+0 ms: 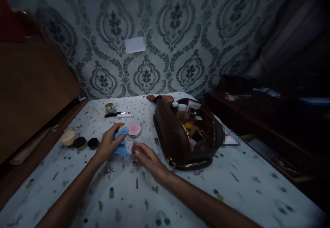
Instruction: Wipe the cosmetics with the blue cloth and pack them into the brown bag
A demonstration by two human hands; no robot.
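Note:
My left hand (111, 139) is closed round a blue cloth (123, 149), with a small yellowish thing showing at its fingertips. Close on the right, my right hand (145, 156) has its fingers curled at a whitish, blurred item (129, 147) beside the cloth; whether it grips that item is hard to see. Just beyond both hands lies a round pink container (134, 130). To the right stands an open brown bag (171, 135) holding bottles, tubes and yellow items.
Left of my hands sit dark round jars (93, 143) and a beige jar (69, 137). Farther back are a gold-lidded jar (109, 107) and pens (125, 115). A brown board (33, 101) leans at the left; dark furniture (247, 114) borders the right.

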